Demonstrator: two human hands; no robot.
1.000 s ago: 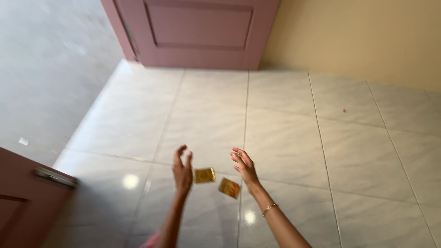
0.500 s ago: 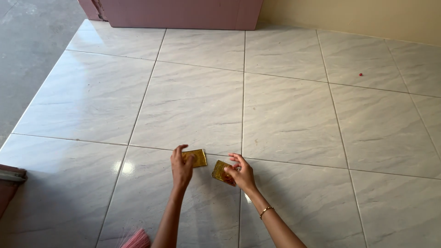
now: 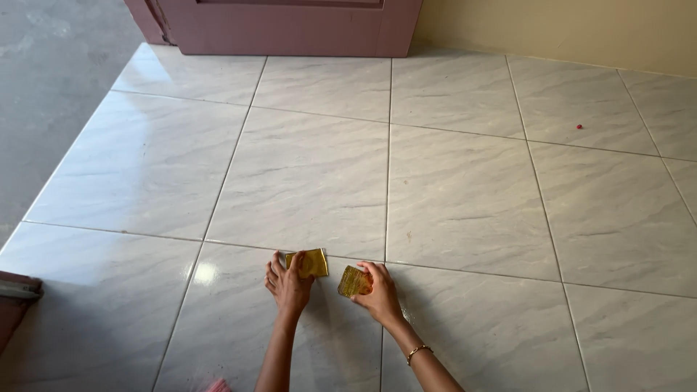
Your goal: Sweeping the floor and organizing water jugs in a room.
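Observation:
Two small shiny gold squares lie on the white marbled floor tiles (image 3: 465,196). My left hand (image 3: 287,283) rests on the floor with its fingertips pressing the near edge of the left gold square (image 3: 312,262). My right hand (image 3: 377,292), a thin gold bracelet on its wrist, curls its fingers over the right gold square (image 3: 351,282), which looks lifted or pinched at its right side. The two squares sit a few centimetres apart, just below a grout line.
A dusty-pink door (image 3: 290,25) stands at the far edge, next to a cream wall (image 3: 566,29). Grey concrete ground (image 3: 43,109) lies beyond the tiles on the left. A pink door corner (image 3: 14,301) juts in at lower left. A tiny red speck (image 3: 579,126) lies far right.
A second ago both hands were raised and open with the gold squares in the air between them. The squares now lie on the floor and both hands have come down onto them.

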